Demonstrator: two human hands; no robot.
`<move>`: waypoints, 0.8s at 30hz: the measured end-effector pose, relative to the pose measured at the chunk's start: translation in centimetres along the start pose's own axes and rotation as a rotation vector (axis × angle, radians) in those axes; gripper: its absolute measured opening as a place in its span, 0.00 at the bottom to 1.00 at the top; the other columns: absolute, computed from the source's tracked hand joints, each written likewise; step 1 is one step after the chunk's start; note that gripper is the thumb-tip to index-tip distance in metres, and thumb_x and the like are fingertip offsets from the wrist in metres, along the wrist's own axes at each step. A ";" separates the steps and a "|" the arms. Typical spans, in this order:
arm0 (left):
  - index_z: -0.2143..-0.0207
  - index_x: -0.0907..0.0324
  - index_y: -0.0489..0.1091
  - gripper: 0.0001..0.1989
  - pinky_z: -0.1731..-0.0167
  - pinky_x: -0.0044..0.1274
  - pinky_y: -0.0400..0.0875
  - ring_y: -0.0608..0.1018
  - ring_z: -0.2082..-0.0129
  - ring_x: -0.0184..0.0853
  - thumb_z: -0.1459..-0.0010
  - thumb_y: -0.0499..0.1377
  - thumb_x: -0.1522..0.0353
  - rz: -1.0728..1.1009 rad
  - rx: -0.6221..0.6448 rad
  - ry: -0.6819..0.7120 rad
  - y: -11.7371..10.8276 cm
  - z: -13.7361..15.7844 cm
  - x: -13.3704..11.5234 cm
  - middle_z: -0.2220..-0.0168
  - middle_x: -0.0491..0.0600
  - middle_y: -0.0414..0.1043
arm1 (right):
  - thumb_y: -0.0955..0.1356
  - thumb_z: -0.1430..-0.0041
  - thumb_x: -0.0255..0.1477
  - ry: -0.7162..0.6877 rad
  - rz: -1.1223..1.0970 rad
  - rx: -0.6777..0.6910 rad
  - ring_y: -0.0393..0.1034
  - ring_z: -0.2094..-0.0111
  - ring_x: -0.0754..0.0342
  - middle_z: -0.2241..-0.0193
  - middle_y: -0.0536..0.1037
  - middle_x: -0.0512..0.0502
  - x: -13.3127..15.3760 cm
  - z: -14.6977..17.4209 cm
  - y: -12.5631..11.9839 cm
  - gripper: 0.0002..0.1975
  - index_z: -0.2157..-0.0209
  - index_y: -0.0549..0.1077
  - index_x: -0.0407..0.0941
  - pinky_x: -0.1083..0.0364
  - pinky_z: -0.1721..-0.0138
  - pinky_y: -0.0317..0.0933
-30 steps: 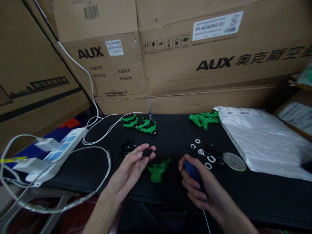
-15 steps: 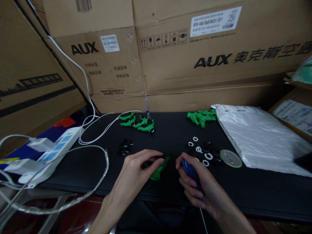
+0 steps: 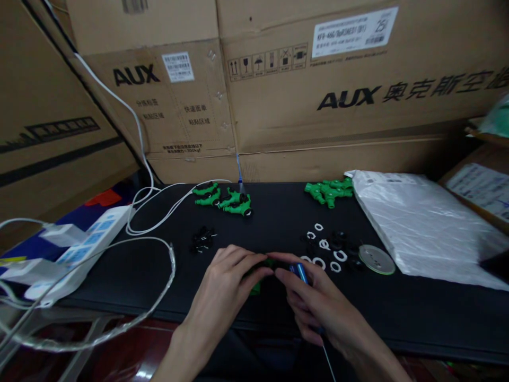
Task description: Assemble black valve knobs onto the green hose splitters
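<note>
A green plastic pipe fitting (image 3: pixel 255 289) is mostly hidden behind my fingers over the front of the black table. My left hand (image 3: pixel 226 284) is closed on it, thumb and fingers pinching its upper part. My right hand (image 3: pixel 318 297) wraps a blue-handled screwdriver (image 3: pixel 300 274), whose thin metal shaft points back towards me. The right thumb and index finger also reach the fitting's end and meet the left fingertips there. Whether they pinch a small part is hidden. White rings (image 3: pixel 318 263) and black pieces (image 3: pixel 353 262) lie just beyond my right hand.
Green fittings with black parts (image 3: pixel 238 206) lie at the back, and more green fittings (image 3: pixel 328 192) sit to their right. Small black parts (image 3: pixel 202 239) are left of centre. A round metal disc (image 3: pixel 377 259), white plastic package (image 3: pixel 421 228), power strip (image 3: pixel 85 252) and cardboard boxes (image 3: pixel 278 127) surround the area.
My right hand has moved left, with the screwdriver still in it, and its thumb and index finger now touch the green fitting. The left hand keeps hold of the fitting.
</note>
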State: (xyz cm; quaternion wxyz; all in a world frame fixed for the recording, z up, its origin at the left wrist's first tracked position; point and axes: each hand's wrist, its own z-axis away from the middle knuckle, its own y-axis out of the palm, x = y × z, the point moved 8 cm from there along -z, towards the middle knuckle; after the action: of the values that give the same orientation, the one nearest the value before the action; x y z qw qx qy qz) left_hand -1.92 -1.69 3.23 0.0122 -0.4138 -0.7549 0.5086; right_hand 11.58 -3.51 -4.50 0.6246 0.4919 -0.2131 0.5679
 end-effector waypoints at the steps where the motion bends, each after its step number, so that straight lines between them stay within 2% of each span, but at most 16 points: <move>1: 0.54 0.56 0.77 0.10 0.58 0.33 0.74 0.78 0.60 0.39 0.38 0.66 0.69 -0.003 -0.005 0.000 0.0 0.1 0.0 0.59 0.48 0.80 | 0.73 0.44 0.44 0.005 0.029 -0.014 0.43 0.88 0.66 0.86 0.58 0.65 -0.1 -0.1 0.0 0.36 0.38 0.62 0.48 0.67 0.92 0.51; 6: 0.58 0.56 0.77 0.09 0.59 0.33 0.73 0.78 0.61 0.40 0.42 0.69 0.70 0.017 -0.025 -0.006 0.1 0.2 0.2 0.61 0.47 0.80 | 0.69 0.43 0.42 -0.036 0.197 -0.045 0.46 0.91 0.65 0.87 0.58 0.66 -0.6 -1.2 0.2 0.37 0.35 0.58 0.44 0.64 0.94 0.54; 13: 0.64 0.59 0.76 0.10 0.61 0.34 0.76 0.78 0.61 0.41 0.46 0.72 0.68 0.007 -0.042 -0.093 0.3 0.2 0.9 0.63 0.48 0.79 | 0.69 0.43 0.47 -0.057 0.251 -0.061 0.47 0.91 0.65 0.88 0.57 0.66 -0.7 -1.5 0.3 0.35 0.40 0.61 0.44 0.64 0.94 0.53; 19: 0.59 0.56 0.78 0.04 0.56 0.33 0.77 0.79 0.58 0.40 0.38 0.66 0.68 0.086 0.026 -0.172 0.1 0.4 0.6 0.61 0.49 0.79 | 0.68 0.42 0.47 -0.052 0.290 -0.058 0.49 0.91 0.64 0.87 0.57 0.66 -0.6 -1.4 0.4 0.31 0.43 0.63 0.45 0.64 0.93 0.56; 24: 0.61 0.57 0.76 0.05 0.56 0.30 0.77 0.79 0.58 0.38 0.40 0.68 0.70 0.143 0.028 -0.187 0.1 0.7 0.7 0.60 0.48 0.78 | 0.68 0.42 0.48 -0.075 0.358 -0.080 0.52 0.92 0.64 0.86 0.60 0.65 -0.7 -1.6 0.2 0.28 0.48 0.65 0.45 0.64 0.93 0.53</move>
State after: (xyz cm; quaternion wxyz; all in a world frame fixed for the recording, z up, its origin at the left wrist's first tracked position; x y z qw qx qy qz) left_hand -2.61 -1.76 2.56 -0.0886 -0.4172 -0.7141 0.5552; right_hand 10.72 -2.49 -5.69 0.5241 0.4416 -0.3431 0.6423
